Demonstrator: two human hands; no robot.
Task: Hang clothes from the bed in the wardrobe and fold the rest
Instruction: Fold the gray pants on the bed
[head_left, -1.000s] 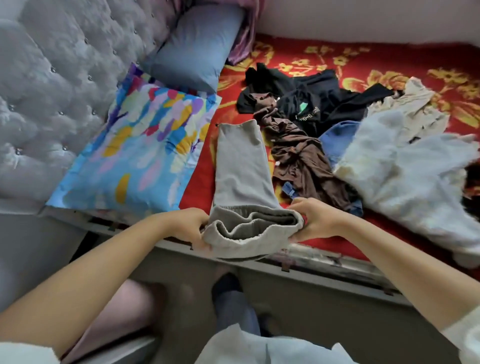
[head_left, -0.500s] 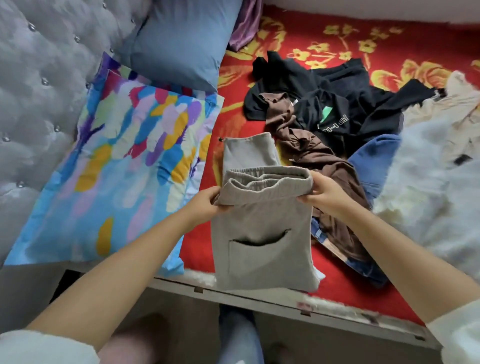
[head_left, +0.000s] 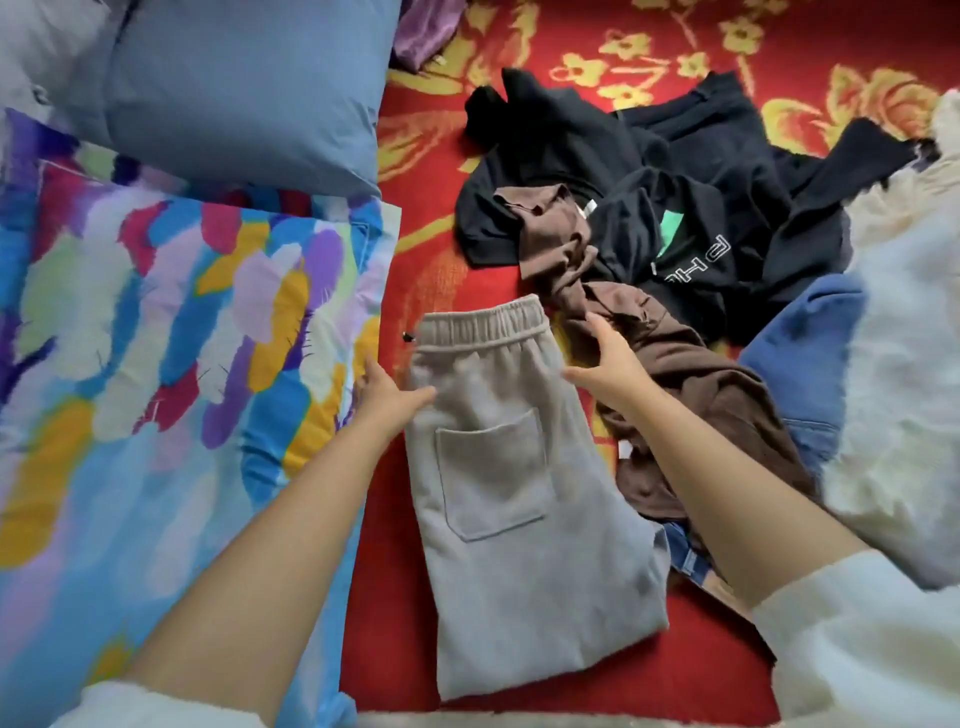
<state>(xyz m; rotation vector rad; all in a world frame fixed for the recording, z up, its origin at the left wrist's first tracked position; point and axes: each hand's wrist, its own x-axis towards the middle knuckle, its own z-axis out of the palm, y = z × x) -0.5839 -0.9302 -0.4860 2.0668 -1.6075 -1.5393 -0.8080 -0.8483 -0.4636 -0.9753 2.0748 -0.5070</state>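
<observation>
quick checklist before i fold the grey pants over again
1. Grey pants lying flat on the red bedspread: ok.
2. Waistband laid at the far end, pocket up: ok.
3. Left hand resting open at the left edge: ok.
4. Right hand open at the right edge, no grip on the pants: ok.
5. Brown garment clear of the pants: not ok, it touches the right edge.
6. Layers underneath aligned: cannot tell.

left sleeve (head_left: 156, 706): white, fuzzy | right sleeve (head_left: 857, 639): white | forearms bare
</observation>
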